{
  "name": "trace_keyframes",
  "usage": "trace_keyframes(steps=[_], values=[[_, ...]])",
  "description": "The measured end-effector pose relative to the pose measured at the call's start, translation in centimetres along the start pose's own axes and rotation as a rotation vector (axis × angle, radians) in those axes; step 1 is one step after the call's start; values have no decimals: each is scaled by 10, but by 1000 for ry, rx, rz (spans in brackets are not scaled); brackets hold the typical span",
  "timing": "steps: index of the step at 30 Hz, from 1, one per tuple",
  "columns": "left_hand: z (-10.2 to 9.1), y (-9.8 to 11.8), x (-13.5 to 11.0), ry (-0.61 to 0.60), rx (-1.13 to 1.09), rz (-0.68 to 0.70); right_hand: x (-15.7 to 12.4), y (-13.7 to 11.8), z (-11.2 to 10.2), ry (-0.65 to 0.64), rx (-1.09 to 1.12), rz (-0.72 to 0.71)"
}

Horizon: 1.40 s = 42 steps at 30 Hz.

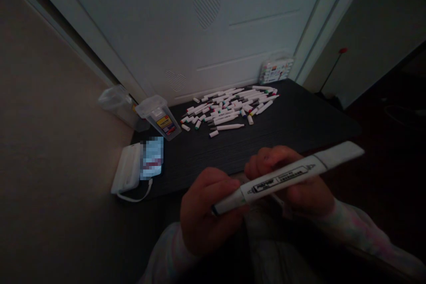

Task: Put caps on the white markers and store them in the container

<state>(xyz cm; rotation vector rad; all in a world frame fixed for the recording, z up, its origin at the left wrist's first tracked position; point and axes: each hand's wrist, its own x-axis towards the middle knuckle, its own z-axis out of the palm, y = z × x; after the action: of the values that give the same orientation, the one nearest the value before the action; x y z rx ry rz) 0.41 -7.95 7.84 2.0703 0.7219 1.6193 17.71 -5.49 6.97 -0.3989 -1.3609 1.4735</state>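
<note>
A white marker with black print is held slantwise in front of the table's near edge, its right end higher. My left hand grips the dark-tipped cap end at the lower left. Around the barrel, toward the right, my right hand is closed, with its fingers partly hidden behind the marker. Both ends of the marker look capped. Beyond my hands, a heap of loose white markers and caps with variously coloured ends is spread over the dark table.
Two clear plastic containers stand at the table's left. Nearer lie a white power bank with a cable and a phone with a lit screen. A clear marker case leans against the white door at the back right.
</note>
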Motion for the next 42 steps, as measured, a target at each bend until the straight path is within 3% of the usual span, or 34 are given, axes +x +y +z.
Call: trace_keyframes(steps=[3, 17, 33, 42], values=[[0, -2, -1, -8, 22, 2, 1, 0, 2, 2, 35, -40], [0, -8, -1, 20, 120, -83, 8, -3, -2, 24, 2, 26], [1, -14, 2, -159, 291, -296, 13, 0, -9, 83, -6, 158], [0, -24, 5, -223, 385, -313, 17, 7, -14, 95, 52, 278]])
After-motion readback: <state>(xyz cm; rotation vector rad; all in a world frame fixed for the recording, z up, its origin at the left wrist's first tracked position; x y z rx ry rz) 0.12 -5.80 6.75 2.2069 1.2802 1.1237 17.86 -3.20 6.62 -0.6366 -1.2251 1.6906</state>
